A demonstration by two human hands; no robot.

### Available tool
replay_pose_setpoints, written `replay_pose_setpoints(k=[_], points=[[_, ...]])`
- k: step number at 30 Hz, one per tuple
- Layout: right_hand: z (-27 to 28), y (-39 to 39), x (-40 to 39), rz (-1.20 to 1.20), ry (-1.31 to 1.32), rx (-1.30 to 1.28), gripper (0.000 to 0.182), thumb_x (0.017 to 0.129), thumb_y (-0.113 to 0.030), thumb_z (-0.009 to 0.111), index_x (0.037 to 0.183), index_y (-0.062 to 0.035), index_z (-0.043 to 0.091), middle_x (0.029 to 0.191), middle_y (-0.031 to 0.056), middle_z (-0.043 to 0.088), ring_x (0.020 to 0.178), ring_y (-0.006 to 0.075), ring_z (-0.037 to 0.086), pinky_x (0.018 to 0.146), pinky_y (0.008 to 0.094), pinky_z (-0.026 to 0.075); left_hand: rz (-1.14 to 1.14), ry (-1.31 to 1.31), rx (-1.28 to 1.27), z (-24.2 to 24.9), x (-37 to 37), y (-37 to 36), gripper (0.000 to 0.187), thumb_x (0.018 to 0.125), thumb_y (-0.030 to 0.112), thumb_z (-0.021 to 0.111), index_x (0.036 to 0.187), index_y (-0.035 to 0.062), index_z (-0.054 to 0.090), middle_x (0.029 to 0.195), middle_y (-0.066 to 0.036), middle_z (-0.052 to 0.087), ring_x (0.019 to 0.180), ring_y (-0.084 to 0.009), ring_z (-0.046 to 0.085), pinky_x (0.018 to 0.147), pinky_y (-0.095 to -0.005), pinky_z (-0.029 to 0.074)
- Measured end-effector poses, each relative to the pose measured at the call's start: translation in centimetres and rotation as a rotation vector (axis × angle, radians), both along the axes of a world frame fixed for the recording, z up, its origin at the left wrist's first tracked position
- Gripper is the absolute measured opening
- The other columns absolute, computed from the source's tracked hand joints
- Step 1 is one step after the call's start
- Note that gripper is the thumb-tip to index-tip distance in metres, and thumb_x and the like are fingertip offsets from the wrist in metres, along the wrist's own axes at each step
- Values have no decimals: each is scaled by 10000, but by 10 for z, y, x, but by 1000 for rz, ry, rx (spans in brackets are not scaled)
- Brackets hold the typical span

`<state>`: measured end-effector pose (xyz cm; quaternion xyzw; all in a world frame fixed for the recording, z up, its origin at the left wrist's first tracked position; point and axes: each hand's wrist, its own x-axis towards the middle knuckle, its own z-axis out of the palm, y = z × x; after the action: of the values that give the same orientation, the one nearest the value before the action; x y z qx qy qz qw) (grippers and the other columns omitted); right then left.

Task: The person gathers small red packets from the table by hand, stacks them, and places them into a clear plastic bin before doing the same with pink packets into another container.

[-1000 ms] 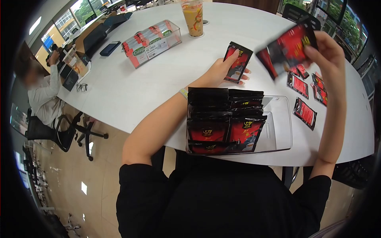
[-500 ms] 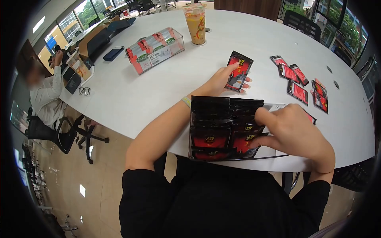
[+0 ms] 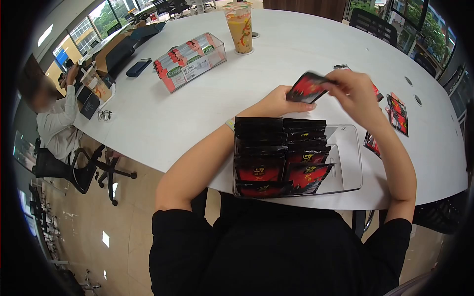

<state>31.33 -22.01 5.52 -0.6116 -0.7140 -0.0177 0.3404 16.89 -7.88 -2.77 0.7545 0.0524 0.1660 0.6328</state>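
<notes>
My left hand [image 3: 282,102] is closed on a black-and-red coffee sachet [image 3: 307,90], held tilted above the table beyond the clear box. My right hand [image 3: 356,93] pinches that sachet's right-hand end, its fingertips somewhat blurred. Close in front of my body, the clear plastic box [image 3: 360,163] has two rows of upright G7 coffee sachets [image 3: 261,171] in its left part, while bare box floor shows on the right. Loose coffee sachets [image 3: 398,117] lie on the table to the right, some partly hidden behind my right hand and forearm.
A clear box of Cozy packets [image 3: 190,63] stands farther back, beside a tall drink cup [image 3: 240,29]. On the left are a dark phone [image 3: 138,68], eyeglasses [image 3: 104,115] and a seated person [image 3: 59,123]. The white table's [image 3: 197,111] near edge runs by my body.
My right hand has moved up and away from the clear box to the sachet in my left hand. That sachet has tipped over toward the right.
</notes>
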Motion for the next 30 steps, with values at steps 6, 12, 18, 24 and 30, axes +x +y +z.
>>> replay_pose_setpoints(k=[6,12,18,24,30], points=[[60,-57,-13,162,408,126,59,783,-18,612,777,35,587,648,53,599,595,83,570,551,189,455,-10,-15,-44,10,-11,-10,414,806,189,629,1128,-43,511,1041,-154,585,976,-186,566,861,-271,438],[71,-84,-39,431,-33,-224,85,676,-4,674,704,-5,594,563,57,575,499,142,586,464,217,445,-76,17,-79,3,-4,-1,436,814,179,617,1165,-45,488,1072,-183,567,985,-190,567,855,-270,457],[36,-71,-65,449,-165,-582,84,683,-66,646,721,-14,591,539,135,545,527,302,564,512,358,440,-75,29,-54,6,-6,-2,417,810,161,612,1165,-27,500,1079,-170,574,1015,-193,554,893,-286,428],[37,-74,-63,462,-165,-563,133,719,-113,658,726,0,588,523,144,532,515,306,559,507,368,437,-75,45,-72,9,-8,-4,409,811,144,602,1172,-18,499,1109,-160,566,1041,-193,545,910,-293,417],[38,-70,-67,472,-63,-578,136,754,-112,637,731,8,579,514,142,525,502,295,558,494,361,432,-62,27,-105,9,-6,-5,403,825,158,601,1161,-36,493,1067,-152,572,1001,-177,554,868,-279,445]])
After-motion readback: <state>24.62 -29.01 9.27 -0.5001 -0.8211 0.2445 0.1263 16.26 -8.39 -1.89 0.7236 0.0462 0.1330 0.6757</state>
